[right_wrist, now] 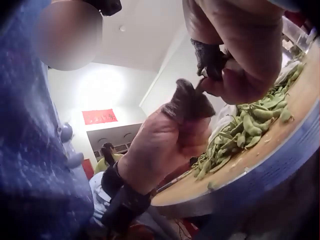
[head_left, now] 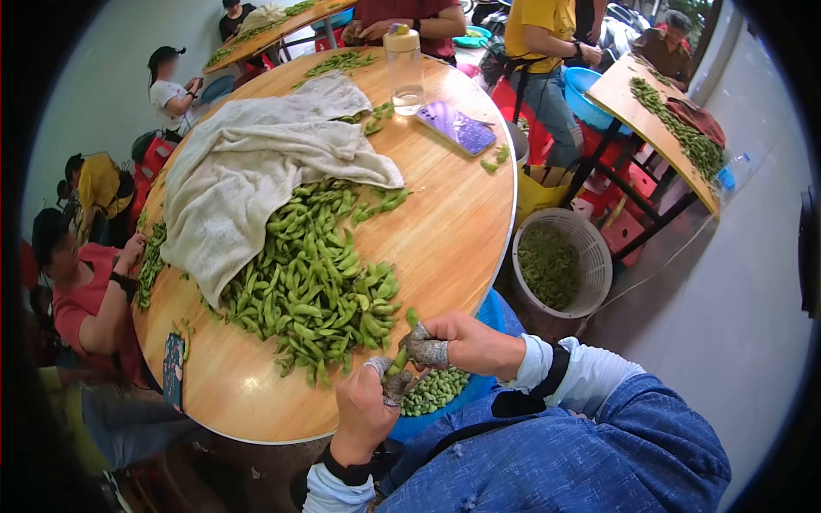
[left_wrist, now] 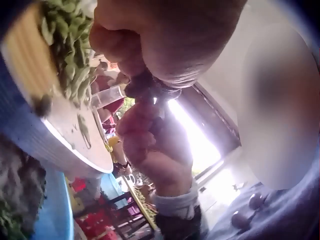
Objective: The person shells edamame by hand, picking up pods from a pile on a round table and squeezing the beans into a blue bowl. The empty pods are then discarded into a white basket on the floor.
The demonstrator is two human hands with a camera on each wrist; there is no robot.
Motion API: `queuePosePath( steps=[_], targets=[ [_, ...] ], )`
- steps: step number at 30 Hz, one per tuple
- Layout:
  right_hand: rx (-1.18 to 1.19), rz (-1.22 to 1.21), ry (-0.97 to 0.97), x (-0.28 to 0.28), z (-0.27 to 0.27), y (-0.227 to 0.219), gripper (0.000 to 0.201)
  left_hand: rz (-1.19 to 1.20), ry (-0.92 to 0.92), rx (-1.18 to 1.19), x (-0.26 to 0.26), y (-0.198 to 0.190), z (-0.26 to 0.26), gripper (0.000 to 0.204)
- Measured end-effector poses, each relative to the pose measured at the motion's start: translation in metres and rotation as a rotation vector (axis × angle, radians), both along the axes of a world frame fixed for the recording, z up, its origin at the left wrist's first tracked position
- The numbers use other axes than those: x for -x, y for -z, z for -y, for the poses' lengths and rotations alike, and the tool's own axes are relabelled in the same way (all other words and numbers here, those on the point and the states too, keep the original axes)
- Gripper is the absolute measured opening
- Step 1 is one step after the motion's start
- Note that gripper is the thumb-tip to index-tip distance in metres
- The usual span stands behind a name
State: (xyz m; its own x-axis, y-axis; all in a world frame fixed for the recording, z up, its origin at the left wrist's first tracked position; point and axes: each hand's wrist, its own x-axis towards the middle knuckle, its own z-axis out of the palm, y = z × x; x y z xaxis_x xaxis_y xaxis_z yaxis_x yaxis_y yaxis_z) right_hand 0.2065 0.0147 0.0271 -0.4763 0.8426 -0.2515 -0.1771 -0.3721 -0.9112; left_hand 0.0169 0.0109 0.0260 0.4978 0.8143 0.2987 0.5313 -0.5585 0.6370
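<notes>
At the table's near edge my two hands meet over one green soybean pod (head_left: 398, 362). The left hand (head_left: 363, 409) pinches it from the near side, thumb and finger wrapped in worn grey covers. From the right, my right hand (head_left: 479, 344) grips its upper end with similarly covered fingertips; a green pod tip shows above these fingers. Below the hands, a blue basin (head_left: 492, 315) holds shelled green beans (head_left: 438, 389). A large heap of unshelled pods (head_left: 312, 274) lies just beyond the hands. In the right wrist view the covered fingertips (right_wrist: 187, 97) nearly meet.
A pale cloth (head_left: 231, 188) covers part of the heap on the round wooden table (head_left: 453, 231). Farther back are a bottle (head_left: 404, 73) and a purple phone (head_left: 457, 126). A white basket (head_left: 590, 248) of pods stands on the floor at right. Other people sit around nearby tables.
</notes>
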Motion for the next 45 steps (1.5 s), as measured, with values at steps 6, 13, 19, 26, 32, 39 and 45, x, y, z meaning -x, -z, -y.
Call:
queuePosePath(
  steps=[6, 13, 19, 26, 32, 39, 45],
  targets=[
    [-0.115, -0.255, 0.05, 0.011, 0.0, 0.01, 0.019, 0.623, -0.094, 0.478, -0.003, 0.019, 0.006, 0.023],
    [-0.196, -0.367, 0.025, 0.015, -0.011, 0.032, 0.022, 1.242, 0.021, 1.207, -0.006, 0.023, 0.004, 0.03],
    [-0.168, -0.228, -0.006, 0.008, -0.008, 0.02, 0.022, 0.73, -0.307, 0.623, -0.01, 0.024, 0.005, 0.028],
    [0.137, -0.182, 0.007, 0.019, 0.003, 0.011, 0.012, 0.004, -0.132, -0.28, -0.005, 0.022, -0.005, 0.026],
    [-0.203, -0.201, 0.087, 0.027, -0.001, 0.029, 0.01, 0.377, -0.213, 0.167, -0.003, 0.029, -0.004, 0.029],
    [-0.476, -0.004, 0.058, 0.021, -0.007, 0.01, 0.015, 0.923, -0.296, 0.895, 0.003, 0.033, -0.007, 0.023],
    [-0.037, -0.171, 0.142, 0.014, -0.009, 0.004, 0.012, 0.283, -0.094, 0.357, -0.001, 0.004, -0.004, 0.019]
  ],
)
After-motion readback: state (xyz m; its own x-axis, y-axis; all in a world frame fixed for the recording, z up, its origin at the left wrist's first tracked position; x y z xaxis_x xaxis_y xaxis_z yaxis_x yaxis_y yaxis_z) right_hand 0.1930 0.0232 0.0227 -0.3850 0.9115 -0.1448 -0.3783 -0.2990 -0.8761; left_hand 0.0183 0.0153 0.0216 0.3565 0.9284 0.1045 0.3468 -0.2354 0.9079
